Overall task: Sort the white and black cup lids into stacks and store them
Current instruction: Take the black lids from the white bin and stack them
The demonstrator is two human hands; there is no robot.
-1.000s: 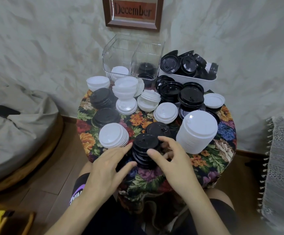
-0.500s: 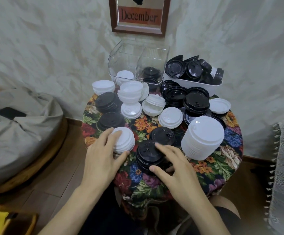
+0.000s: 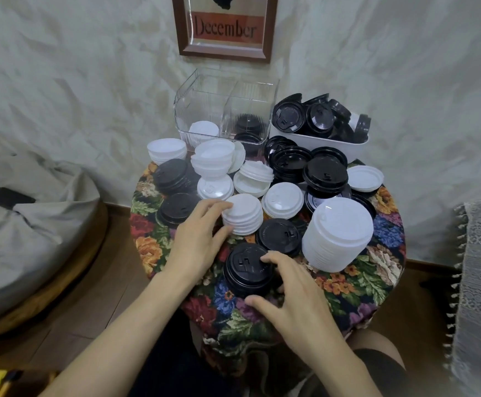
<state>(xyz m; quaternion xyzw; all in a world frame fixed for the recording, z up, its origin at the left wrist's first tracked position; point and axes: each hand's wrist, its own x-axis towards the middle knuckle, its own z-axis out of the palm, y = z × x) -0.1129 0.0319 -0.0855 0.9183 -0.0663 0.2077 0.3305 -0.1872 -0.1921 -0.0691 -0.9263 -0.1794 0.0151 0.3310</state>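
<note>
White and black cup lids cover a small round table with a floral cloth. My left hand grips a short stack of white lids, fingers over its top edge and thumb at its base. My right hand holds a stack of black lids near the front edge, fingers curled over its top and thumb at its front side. A tall white stack stands to the right. A single black lid lies between the stacks.
A clear two-part bin at the back holds white lids on its left and black lids on its right. A white tray heaped with black lids sits beside it. More stacks crowd the back of the table. A grey cushion lies at left.
My left hand left the black stack, reached to the white stack and slid it right toward the middle. My right hand stays on the black stack. The camera tilted up slightly.
</note>
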